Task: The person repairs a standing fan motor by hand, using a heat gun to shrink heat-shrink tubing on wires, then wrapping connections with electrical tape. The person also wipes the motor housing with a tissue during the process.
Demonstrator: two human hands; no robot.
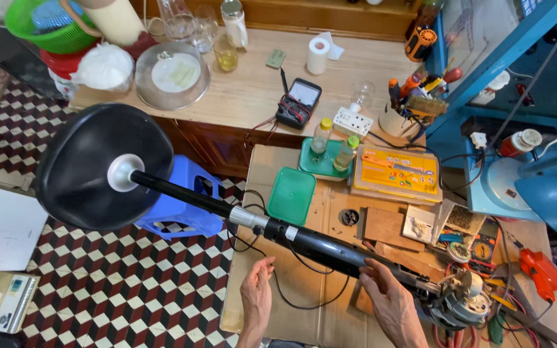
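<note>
right hand (391, 303) grips fan pole (317, 243) lying across cardboard (260, 169) | left hand (256, 293) released, fingers loose beside cord (304, 298) | risk: heavy base (95, 167) overhanging floor may tip the pole off

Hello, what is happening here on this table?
A person has a standing fan's black pole lying across a cardboard-covered table. The right hand rests on the pole near the bare motor. The left hand is open beside a black cable. The round base sticks out over the floor.
</note>
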